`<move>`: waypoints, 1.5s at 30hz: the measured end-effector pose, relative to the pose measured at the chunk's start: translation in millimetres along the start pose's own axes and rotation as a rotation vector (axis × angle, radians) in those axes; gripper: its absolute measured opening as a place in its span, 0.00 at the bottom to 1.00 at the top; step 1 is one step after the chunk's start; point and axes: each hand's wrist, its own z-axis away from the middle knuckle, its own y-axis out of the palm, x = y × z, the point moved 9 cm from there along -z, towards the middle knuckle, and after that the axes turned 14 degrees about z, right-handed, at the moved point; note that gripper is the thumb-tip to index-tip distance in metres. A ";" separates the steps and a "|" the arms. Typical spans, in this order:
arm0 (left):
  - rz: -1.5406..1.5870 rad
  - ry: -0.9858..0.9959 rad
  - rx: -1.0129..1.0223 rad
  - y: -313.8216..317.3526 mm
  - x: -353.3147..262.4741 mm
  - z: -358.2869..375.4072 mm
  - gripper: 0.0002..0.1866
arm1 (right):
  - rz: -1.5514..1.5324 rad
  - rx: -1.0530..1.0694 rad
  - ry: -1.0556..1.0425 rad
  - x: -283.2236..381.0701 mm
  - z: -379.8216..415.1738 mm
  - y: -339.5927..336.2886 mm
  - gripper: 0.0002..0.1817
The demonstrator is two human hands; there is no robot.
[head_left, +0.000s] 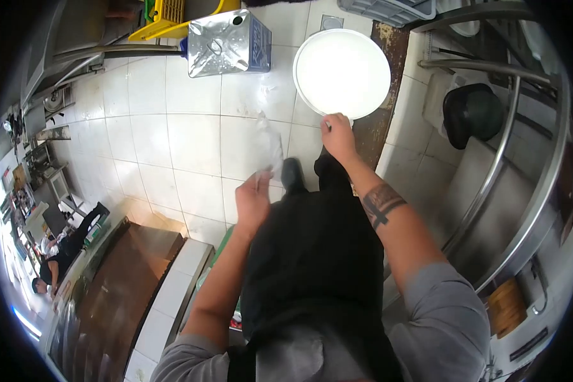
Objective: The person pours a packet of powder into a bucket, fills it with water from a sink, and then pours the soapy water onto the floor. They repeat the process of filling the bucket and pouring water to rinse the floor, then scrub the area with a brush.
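Note:
Below me on the right, a large white round lid [342, 74] shows from above, with a raised rim; whatever lies under it is hidden. My right hand [339, 137] is closed at the lid's near rim, fingers curled against the edge. Pinched between the fingers of my left hand [254, 198] is a thin, translucent plastic bag [268, 145]. It hangs crumpled over the floor, slightly blurred, left of the lid and apart from it. My dark shoes [291, 175] stand between the two hands.
A square metal tin [228, 43] stands left of the lid, near a yellow basket [162, 18]. A grey crate [388, 9] is at the top. Metal rails [512, 146] and a black bin-like object [474, 113] line the right. Far left, another person [60, 261] works at a counter.

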 end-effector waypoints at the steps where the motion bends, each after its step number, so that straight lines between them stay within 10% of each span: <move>1: 0.033 0.004 0.025 4.5 -9.4 3.0 0.17 | -0.133 0.252 0.154 -12.2 10.0 13.6 0.14; 4: 0.032 0.013 0.123 17.6 -48.5 21.2 0.15 | -0.761 0.685 0.630 0.4 66.9 20.9 0.26; 6: 0.142 -0.002 0.200 22.0 -68.4 39.5 0.18 | -0.861 0.761 0.689 23.5 91.0 -0.9 0.39; 8: 0.254 0.007 0.289 19.7 -94.4 48.9 0.21 | -1.606 0.921 0.647 75.2 100.5 -21.5 0.43; 13: 0.559 -0.078 0.395 0.5 -119.0 59.8 0.24 | -1.983 0.534 0.497 80.8 98.8 -74.2 0.37; 28: 0.395 0.081 0.278 37.4 -88.3 -19.1 0.19 | -1.819 0.194 0.531 11.5 110.0 -126.1 0.32; 45: 0.615 -0.612 0.247 195.7 39.9 -160.5 0.17 | -1.587 0.030 1.064 -116.0 45.8 -38.1 0.18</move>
